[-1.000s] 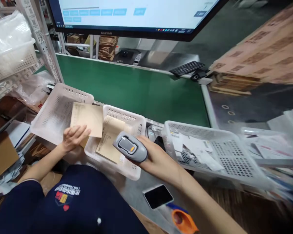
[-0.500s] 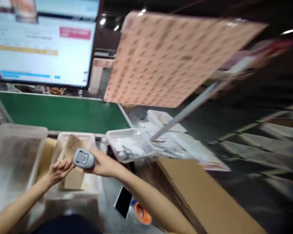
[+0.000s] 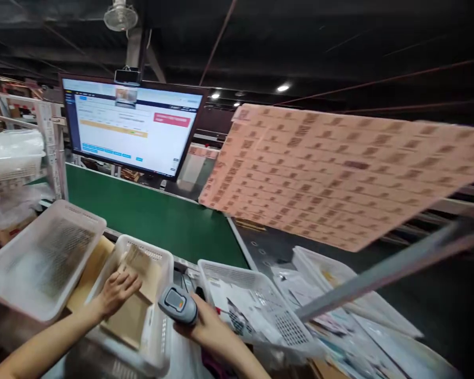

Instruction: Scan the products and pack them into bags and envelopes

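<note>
My right hand (image 3: 207,329) grips a grey handheld barcode scanner (image 3: 177,303) with an orange button, held between two white baskets. My left hand (image 3: 116,292) rests on a brown paper envelope (image 3: 136,266) that lies with others inside the middle white basket (image 3: 158,316). The fingers lie over the envelope's lower edge; whether they pinch it I cannot tell.
An empty white basket (image 3: 43,258) sits at the left, and another basket (image 3: 268,305) with printed papers at the right. Behind them run a green conveyor belt (image 3: 158,221) and a lit monitor (image 3: 130,126). A large pinkish label sheet (image 3: 339,173) hangs over the right side.
My view has swung up and to the right, from the baskets to the monitor and the label sheet. The left hand went from the left basket's edge to the middle basket's envelopes. The scanner stays gripped.
</note>
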Demonstrator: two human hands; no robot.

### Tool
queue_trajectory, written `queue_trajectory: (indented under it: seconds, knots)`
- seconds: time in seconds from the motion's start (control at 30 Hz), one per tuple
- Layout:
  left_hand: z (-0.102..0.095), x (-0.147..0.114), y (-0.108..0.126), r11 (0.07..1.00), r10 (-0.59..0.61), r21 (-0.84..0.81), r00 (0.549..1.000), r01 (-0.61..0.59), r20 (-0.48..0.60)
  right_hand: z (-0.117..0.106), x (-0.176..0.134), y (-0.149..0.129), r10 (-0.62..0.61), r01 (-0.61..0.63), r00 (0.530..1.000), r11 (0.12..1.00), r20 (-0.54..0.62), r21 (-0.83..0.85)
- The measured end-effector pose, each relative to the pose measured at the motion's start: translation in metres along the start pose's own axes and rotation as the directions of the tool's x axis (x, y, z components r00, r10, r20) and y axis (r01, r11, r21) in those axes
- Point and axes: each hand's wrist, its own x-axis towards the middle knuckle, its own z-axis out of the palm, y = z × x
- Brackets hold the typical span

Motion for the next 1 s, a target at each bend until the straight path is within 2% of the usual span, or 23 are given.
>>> queue_trajectory:
  seconds: [0.1, 0.17, 0.2, 0.3, 0.4, 0.47, 0.57, 0.63, 0.7, 0.77, 0.83, 0.93, 0.97, 1.0]
  knots:
    - [-0.017, 0.011, -0.022, 1.000, 0.018, 0.016, 1.000, -0.017, -0.021, 0.008, 0.018, -0.015, 0.025, -0.028, 0.999, 0.994, 0.028, 0.103]
    - [-0.034, 0.014, -0.038, 1.000, 0.017, 0.005, 0.999, -0.017, -0.047, 0.011, 0.029, -0.030, 0.000, -0.006, 0.999, 0.987, 0.038, 0.162]
    - [-0.043, 0.014, -0.046, 1.000, -0.011, -0.013, 0.999, 0.011, -0.052, 0.012, 0.035, -0.036, -0.004, -0.004, 0.999, 0.984, 0.043, 0.180]
    - [-0.068, 0.007, -0.076, 0.973, -0.217, -0.082, 0.976, 0.216, -0.008, 0.030, 0.052, -0.040, 0.019, -0.039, 0.990, 0.989, 0.137, 0.142]
    - [-0.087, -0.010, -0.103, 0.880, -0.464, -0.143, 0.883, 0.452, -0.065, 0.069, 0.062, -0.031, 0.118, -0.146, 0.954, 0.986, 0.276, 0.083]
    - [-0.100, -0.024, -0.116, 0.800, -0.597, -0.179, 0.789, 0.572, -0.145, 0.103, 0.066, -0.026, 0.178, -0.216, 0.922, 0.973, 0.343, 0.075]
    - [-0.116, -0.044, -0.124, 0.697, -0.716, -0.210, 0.650, 0.686, -0.253, 0.147, 0.077, -0.022, 0.225, -0.277, 0.884, 0.958, 0.411, 0.072]
    - [-0.119, -0.055, -0.125, 0.658, -0.752, -0.218, 0.616, 0.720, -0.237, 0.165, 0.084, -0.021, 0.244, -0.306, 0.865, 0.949, 0.437, 0.075]
    - [-0.116, -0.061, -0.122, 0.650, -0.759, -0.223, 0.630, 0.726, -0.164, 0.170, 0.087, -0.019, 0.254, -0.319, 0.868, 0.943, 0.428, 0.088]
    - [-0.108, -0.061, -0.114, 0.670, -0.739, -0.240, 0.663, 0.702, -0.121, 0.159, 0.081, -0.019, 0.250, -0.309, 0.898, 0.944, 0.363, 0.117]
    - [-0.097, -0.054, -0.099, 0.701, -0.701, -0.275, 0.706, 0.657, -0.101, 0.133, 0.066, -0.020, 0.236, -0.278, 0.940, 0.949, 0.247, 0.152]
    - [-0.074, -0.036, -0.068, 0.742, -0.609, -0.332, 0.793, 0.583, 0.032, 0.069, 0.031, -0.020, 0.210, -0.205, 0.978, 0.965, -0.010, 0.165]
    - [-0.064, -0.030, -0.057, 0.752, -0.562, -0.343, 0.819, 0.563, 0.115, 0.042, 0.019, -0.020, 0.199, -0.175, 0.971, 0.969, -0.130, 0.175]
    - [-0.053, -0.025, -0.047, 0.756, -0.501, -0.354, 0.835, 0.550, 0.227, 0.013, 0.006, -0.019, 0.190, -0.139, 0.943, 0.971, -0.273, 0.197]
